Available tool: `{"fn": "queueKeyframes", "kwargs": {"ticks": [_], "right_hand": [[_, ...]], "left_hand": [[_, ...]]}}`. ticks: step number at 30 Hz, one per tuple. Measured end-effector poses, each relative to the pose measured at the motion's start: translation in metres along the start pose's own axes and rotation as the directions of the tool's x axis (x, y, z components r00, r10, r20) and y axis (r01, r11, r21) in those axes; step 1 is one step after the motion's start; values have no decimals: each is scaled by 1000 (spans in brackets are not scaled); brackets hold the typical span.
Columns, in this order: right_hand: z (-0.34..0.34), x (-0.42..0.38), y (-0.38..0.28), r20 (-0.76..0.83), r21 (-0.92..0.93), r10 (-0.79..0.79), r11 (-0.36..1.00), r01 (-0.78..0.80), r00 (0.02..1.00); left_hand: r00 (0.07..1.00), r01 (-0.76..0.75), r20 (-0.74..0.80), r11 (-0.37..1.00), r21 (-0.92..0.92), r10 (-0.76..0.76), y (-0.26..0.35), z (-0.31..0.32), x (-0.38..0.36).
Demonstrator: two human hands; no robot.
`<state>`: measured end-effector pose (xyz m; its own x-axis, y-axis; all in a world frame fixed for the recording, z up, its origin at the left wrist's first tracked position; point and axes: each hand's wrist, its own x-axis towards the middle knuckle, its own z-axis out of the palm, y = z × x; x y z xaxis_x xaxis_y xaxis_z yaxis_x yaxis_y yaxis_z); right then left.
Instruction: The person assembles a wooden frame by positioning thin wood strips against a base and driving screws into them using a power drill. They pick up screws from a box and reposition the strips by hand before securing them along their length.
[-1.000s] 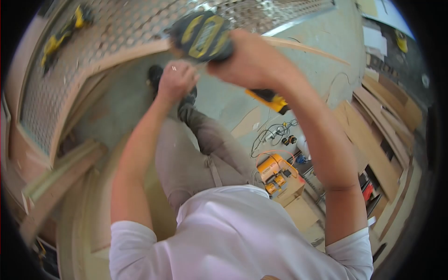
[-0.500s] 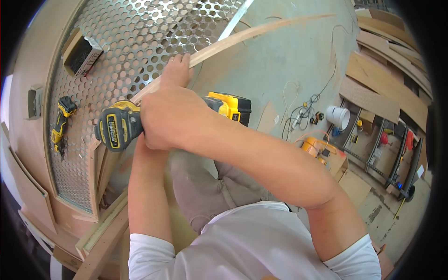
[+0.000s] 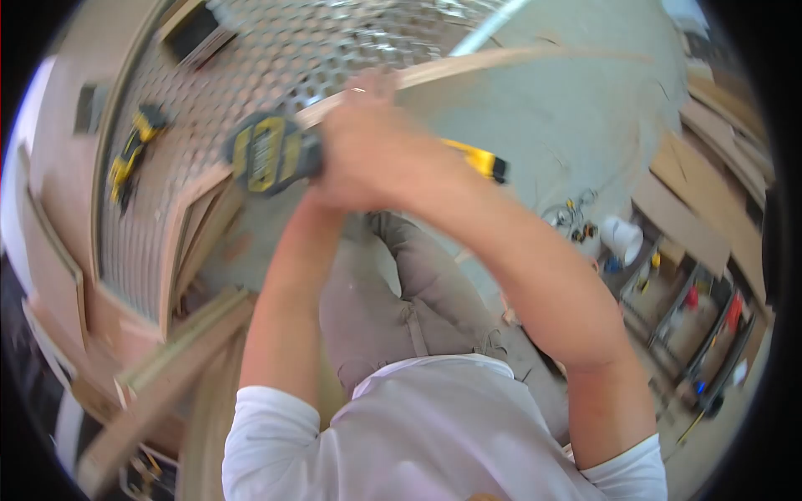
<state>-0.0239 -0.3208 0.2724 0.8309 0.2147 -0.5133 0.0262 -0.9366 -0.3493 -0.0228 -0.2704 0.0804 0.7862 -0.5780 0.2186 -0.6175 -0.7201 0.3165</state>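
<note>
My right hand (image 3: 363, 159) is wrapped round a yellow and black power drill (image 3: 269, 154), its round head pointing left and its yellow battery end showing on the right of the forearm. Beyond it my left hand (image 3: 372, 86) grips a long thin wooden strip (image 3: 451, 67), which runs off to the upper right. The left arm passes beneath the right hand, so the wrists cross. Under the strip lies a perforated metal sheet (image 3: 251, 79). Motion blur softens the hands and drill.
A second yellow tool (image 3: 138, 150) and an open box (image 3: 196, 37) lie on the metal sheet at left. Wooden beams (image 3: 159, 392) stand at lower left. To the right are a white bucket (image 3: 621, 240), wooden boards (image 3: 693, 184) and a rack with tools (image 3: 677, 317).
Both hands, the drill and the strip have shifted up and to the right in view. The surroundings have shifted too, as the camera has turned.
</note>
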Motion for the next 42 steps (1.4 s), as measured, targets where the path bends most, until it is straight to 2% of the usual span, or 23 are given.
{"fn": "queueKeyframes", "kwargs": {"ticks": [1,2,4,6,7,8,10,13,16,19,22,23,25,27,28,32,34,36,37,38,39,41,42], "right_hand": [[3,4,1,-8,10,16,1000,-16,1000],[-14,7,0,210,124,42,990,-69,977],[-17,7,-2,217,209,83,969,-130,973],[-21,6,-1,147,226,64,969,-96,987],[-20,4,0,134,239,54,967,-86,989],[-20,3,1,121,250,49,965,-78,991],[-21,4,-4,135,251,74,962,-106,988],[-27,3,-14,195,231,132,957,-176,972],[-24,1,-15,216,248,124,952,-177,968],[-15,-2,-4,146,250,45,965,-81,988],[-10,-7,-1,131,291,56,952,-93,990],[-9,-8,-1,143,291,69,951,-108,987],[-5,-9,1,135,297,7,954,-48,991],[-5,-10,2,194,275,-30,961,-25,981],[-6,-10,0,225,259,11,963,-70,974],[-10,-8,-10,291,194,147,958,-209,945],[-9,-6,-7,286,213,112,961,-178,952],[-12,-1,-11,287,252,130,946,-206,949],[-14,1,-16,293,276,168,928,-252,941],[-16,1,-18,301,299,207,907,-298,931],[-18,4,-19,302,292,198,912,-288,933],[-20,5,-20,303,276,186,922,-273,935],[-20,5,-19,312,276,198,917,-288,929]], "left_hand": [[999,26,-33,999,-26,-27,-7,-4,-21],[997,46,-66,997,-57,-50,-12,2,-47],[986,65,-147,990,-127,-83,-22,20,-98],[971,164,-131,956,-242,-200,-38,-5,-130],[942,183,-261,975,-123,-209,-56,-16,-139],[906,269,-311,958,-97,-286,-77,-21,-145],[901,379,-264,920,98,-343,-111,-43,-139],[981,192,-5,977,93,-192,-168,-30,-143],[988,131,69,987,93,-138,-177,-31,-141],[979,135,142,986,101,-149,-184,-23,-138],[961,199,206,978,-55,-183,-190,-33,-128],[937,298,222,948,-107,-270,-190,-37,-123],[863,484,276,850,-207,-424,-183,-44,-108],[684,715,328,689,-122,-652,-173,-42,-89],[573,806,344,587,-73,-744,-173,-43,-81],[559,826,261,555,-95,-787,-173,-20,-79],[567,823,236,553,-128,-789,-177,-16,-82],[505,847,292,401,-349,-812,-190,-19,-83],[476,839,328,311,-446,-816,-196,-21,-85],[350,678,398,-64,-732,-848,-211,-29,-89],[250,342,505,-412,-844,-826,-235,-44,-91],[160,159,423,-399,-903,-892,-267,-88,-113],[147,157,383,-361,-920,-912,-288,-95,-134]]}}
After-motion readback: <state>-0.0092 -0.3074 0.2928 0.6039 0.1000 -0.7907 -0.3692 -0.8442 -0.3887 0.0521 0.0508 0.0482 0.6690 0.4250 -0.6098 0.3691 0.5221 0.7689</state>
